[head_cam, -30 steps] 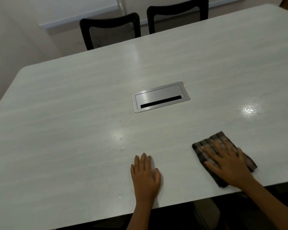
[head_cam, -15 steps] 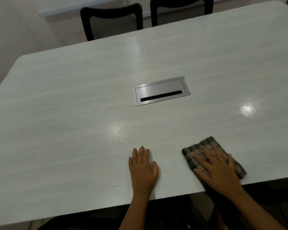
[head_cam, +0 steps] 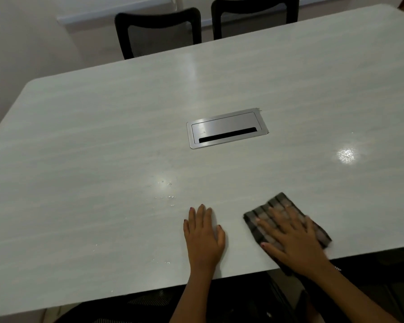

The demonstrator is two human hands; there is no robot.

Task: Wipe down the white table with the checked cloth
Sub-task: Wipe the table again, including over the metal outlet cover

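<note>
While the silver cable box set flush in the white table shows only a dark slot, its contents cannot be told. At five o'clock from it, the right hand lies flat, fingers spread, pressing the checked cloth at the near edge. At six o'clock, the left hand rests open, palm down, holding nothing.
</note>
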